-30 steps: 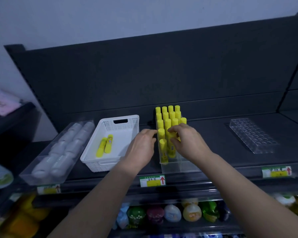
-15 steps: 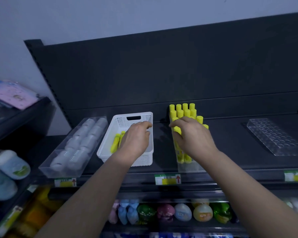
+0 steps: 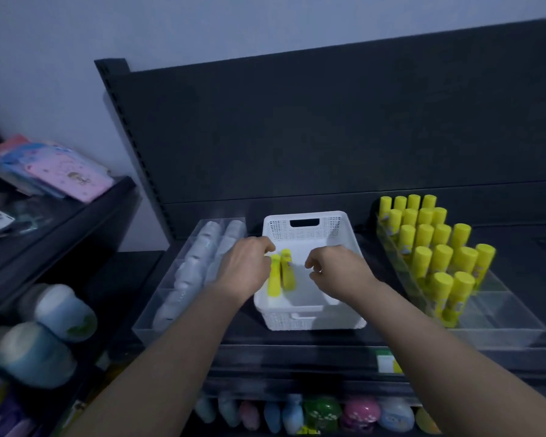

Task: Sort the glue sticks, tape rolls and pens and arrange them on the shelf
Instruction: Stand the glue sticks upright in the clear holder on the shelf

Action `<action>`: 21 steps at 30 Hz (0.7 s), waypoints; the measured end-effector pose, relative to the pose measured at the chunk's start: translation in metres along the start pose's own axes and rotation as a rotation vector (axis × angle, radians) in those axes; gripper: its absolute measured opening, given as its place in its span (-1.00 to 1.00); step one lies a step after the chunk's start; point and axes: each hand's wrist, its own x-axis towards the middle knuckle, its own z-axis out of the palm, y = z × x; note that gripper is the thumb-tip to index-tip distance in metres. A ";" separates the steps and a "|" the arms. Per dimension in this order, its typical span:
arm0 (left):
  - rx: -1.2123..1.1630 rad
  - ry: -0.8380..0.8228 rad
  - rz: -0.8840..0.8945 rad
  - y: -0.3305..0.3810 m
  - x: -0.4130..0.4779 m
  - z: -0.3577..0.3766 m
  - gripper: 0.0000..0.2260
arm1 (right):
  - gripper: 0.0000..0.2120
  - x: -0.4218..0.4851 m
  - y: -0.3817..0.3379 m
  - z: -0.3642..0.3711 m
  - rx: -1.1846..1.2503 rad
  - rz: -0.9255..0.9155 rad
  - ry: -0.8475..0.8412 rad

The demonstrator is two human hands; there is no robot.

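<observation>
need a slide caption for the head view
Left hand and right hand over the white basket with two loose glue sticks; the rest stand upright in a clear tray beside it

- The basket (image 3: 328, 225) was white, its walls pierced in a fine grid.
- The two glue sticks (image 3: 287, 275) inside the basket were yellow.
- The upright glue sticks (image 3: 438, 257) right of the basket were yellow.

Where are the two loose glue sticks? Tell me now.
Head view: the two loose glue sticks lie side by side in the white basket, left of centre, beside the left hand.
</observation>
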 end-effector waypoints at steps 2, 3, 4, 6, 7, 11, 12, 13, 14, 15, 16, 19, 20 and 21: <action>-0.021 0.005 0.045 -0.009 0.007 0.000 -0.72 | -0.78 0.018 -0.012 0.012 -0.007 0.057 -0.044; -0.030 0.007 0.067 -0.012 0.011 0.000 -0.72 | -0.78 0.026 -0.019 0.017 -0.018 0.090 -0.070; -0.038 0.007 0.086 -0.016 0.013 0.000 -0.73 | -0.78 0.033 -0.025 0.021 -0.029 0.121 -0.095; -0.046 0.005 0.115 -0.021 0.018 -0.001 -0.73 | -0.75 0.043 -0.037 0.029 -0.056 0.170 -0.137; -0.048 0.006 0.128 -0.023 0.020 -0.002 -0.73 | -0.74 0.047 -0.042 0.032 -0.070 0.191 -0.156; -0.062 0.018 0.148 -0.029 0.026 -0.005 -0.74 | -0.72 0.058 -0.052 0.042 -0.077 0.271 -0.180; -0.066 0.019 0.146 -0.030 0.027 -0.006 -0.75 | -0.74 0.058 -0.050 0.042 -0.063 0.288 -0.173; -0.067 0.018 0.148 -0.030 0.029 -0.006 -0.75 | -0.77 0.058 -0.048 0.042 -0.049 0.301 -0.160; -0.062 0.011 0.151 -0.030 0.031 -0.006 -0.75 | -0.77 0.056 -0.044 0.039 -0.034 0.309 -0.140; -0.055 -0.001 0.154 -0.028 0.033 -0.005 -0.75 | -0.75 0.053 -0.039 0.034 -0.018 0.315 -0.113; -0.046 -0.019 0.155 -0.025 0.035 -0.003 -0.75 | -0.71 0.049 -0.034 0.028 0.002 0.319 -0.081; -0.016 -0.094 0.142 -0.010 0.040 0.006 -0.74 | -0.64 0.036 -0.015 0.009 0.108 0.307 0.042; 0.013 -0.123 0.133 -0.003 0.041 0.010 -0.73 | -0.63 0.031 -0.009 0.004 0.129 0.296 0.091; 0.061 -0.156 0.122 0.005 0.040 0.014 -0.73 | -0.63 0.027 -0.003 -0.001 0.132 0.283 0.140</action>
